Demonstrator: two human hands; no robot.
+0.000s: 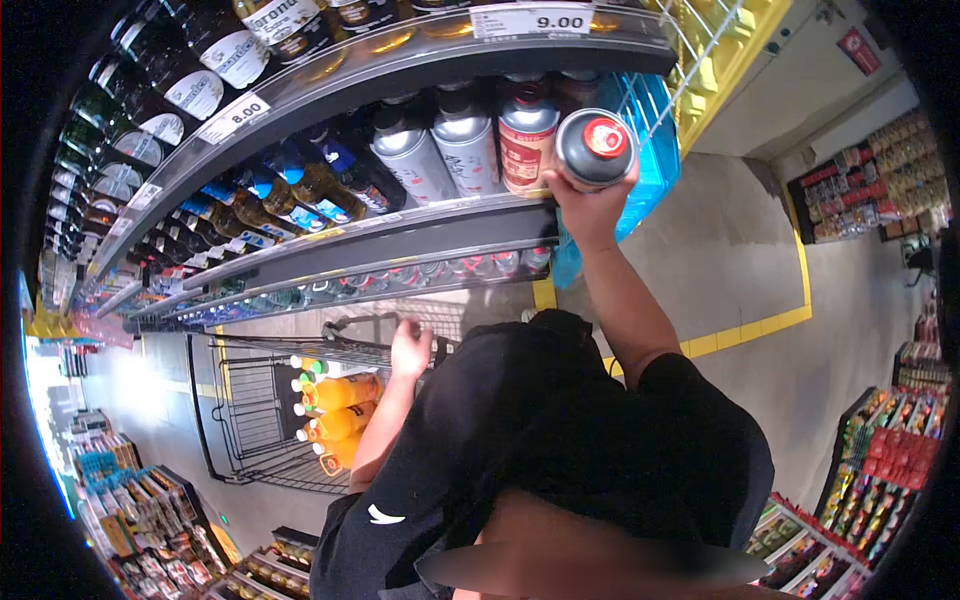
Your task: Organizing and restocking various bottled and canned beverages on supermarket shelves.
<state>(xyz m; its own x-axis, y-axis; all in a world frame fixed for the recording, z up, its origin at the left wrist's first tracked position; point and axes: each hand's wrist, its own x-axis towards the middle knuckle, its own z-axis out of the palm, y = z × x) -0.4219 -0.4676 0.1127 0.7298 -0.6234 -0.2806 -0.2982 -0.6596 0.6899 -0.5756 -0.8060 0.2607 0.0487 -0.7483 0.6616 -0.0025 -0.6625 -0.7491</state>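
My right hand (592, 206) is closed around a silver metal can (592, 169) with a red cap, held just in front of the shelf's right end. Beside it on the shelf stands a red-and-silver can (527, 139), then two pale silver cans (465, 142) with dark tops. My left hand (412, 349) is at the handle end of a wire shopping cart (262, 420); whether its fingers grip the handle cannot be told. In the cart lie several large bottles of orange drink (341, 424) with white caps.
Glass beer bottles (225, 56) line the upper shelf, and smaller bottles (300, 184) fill the shelf below. A blue plastic basket (652, 165) hangs at the shelf end beside a yellow rack (712, 67). Stocked displays (885, 457) stand across the aisle floor (735, 277).
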